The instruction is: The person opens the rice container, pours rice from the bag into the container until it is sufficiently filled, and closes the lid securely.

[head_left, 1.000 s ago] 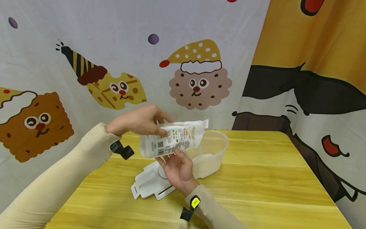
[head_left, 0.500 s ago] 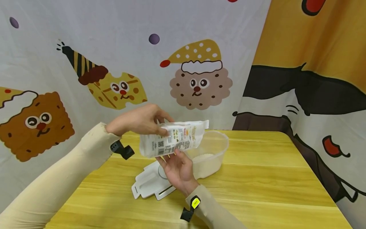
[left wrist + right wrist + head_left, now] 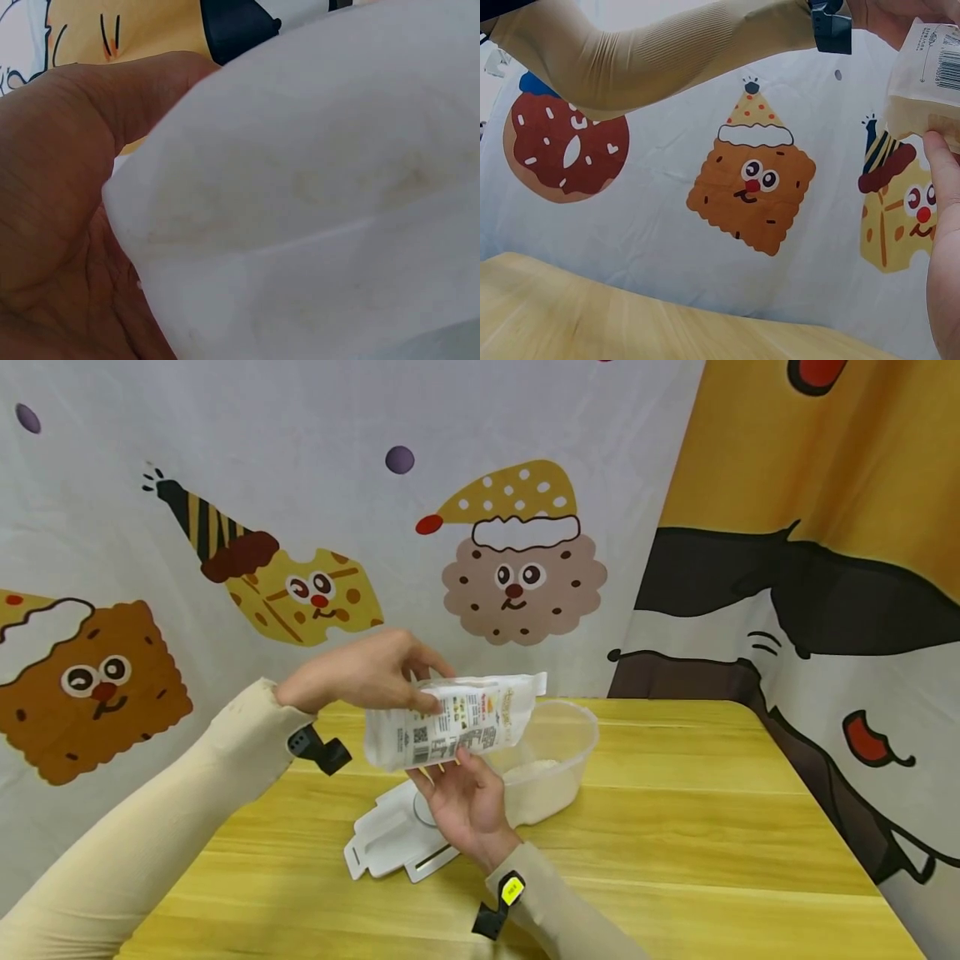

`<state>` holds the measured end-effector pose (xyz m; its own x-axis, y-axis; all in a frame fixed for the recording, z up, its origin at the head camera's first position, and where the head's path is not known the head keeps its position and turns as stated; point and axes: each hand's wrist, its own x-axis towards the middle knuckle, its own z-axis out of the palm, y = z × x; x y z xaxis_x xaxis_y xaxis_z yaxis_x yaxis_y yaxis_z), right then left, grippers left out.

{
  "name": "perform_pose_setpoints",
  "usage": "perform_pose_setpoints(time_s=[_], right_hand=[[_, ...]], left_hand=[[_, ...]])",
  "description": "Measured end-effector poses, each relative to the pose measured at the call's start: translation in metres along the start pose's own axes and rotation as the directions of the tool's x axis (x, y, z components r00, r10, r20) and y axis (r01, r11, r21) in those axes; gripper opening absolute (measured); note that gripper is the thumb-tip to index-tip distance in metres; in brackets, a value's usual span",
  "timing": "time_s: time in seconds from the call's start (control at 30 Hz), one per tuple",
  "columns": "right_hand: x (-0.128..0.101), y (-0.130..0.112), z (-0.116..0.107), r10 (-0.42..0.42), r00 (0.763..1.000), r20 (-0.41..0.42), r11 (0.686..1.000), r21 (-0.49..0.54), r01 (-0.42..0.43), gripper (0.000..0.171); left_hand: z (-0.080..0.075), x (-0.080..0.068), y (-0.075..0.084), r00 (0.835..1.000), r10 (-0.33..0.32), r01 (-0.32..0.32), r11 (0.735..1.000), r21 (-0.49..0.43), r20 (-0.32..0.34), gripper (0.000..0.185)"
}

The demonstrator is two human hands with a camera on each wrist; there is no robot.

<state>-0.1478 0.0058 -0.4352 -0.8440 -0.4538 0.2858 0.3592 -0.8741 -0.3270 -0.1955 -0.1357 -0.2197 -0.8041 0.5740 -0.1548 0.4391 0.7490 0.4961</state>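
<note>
A white printed bag (image 3: pixel 468 718) lies nearly sideways in the air, its narrow right end overlapping a clear plastic container (image 3: pixel 577 735). My left hand (image 3: pixel 371 672) grips the bag's upper left part from above, thumb on the printed face. From below, my right hand (image 3: pixel 472 810) holds its lower edge, palm up, thumb at the front and fingers beneath. Pale, rice-like grains (image 3: pixel 543 789) fill the container's lower part. The bag's plain white end (image 3: pixel 300 195) fills most of the left wrist view. In the right wrist view, a finger (image 3: pixel 946 176) touches the bag's underside.
A white lid-like piece (image 3: pixel 386 843) with a round part lies on the wooden table (image 3: pixel 675 860), left of the container and partly behind the right hand. A cartoon-printed curtain (image 3: pixel 480 410) hangs behind the table.
</note>
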Motion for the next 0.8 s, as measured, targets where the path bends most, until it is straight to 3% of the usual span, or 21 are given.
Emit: perform_pose_setpoints(time_s=[0.8], right_hand=[[-0.0022,0.0024,0.0045,0.006,1.0,-0.024,1.0,-0.004,-0.006,0.058]], left_hand=[[-0.0039,0.0007,0.0035,1.0,-0.014,0.013,0.999,0.031,0.022,0.039]])
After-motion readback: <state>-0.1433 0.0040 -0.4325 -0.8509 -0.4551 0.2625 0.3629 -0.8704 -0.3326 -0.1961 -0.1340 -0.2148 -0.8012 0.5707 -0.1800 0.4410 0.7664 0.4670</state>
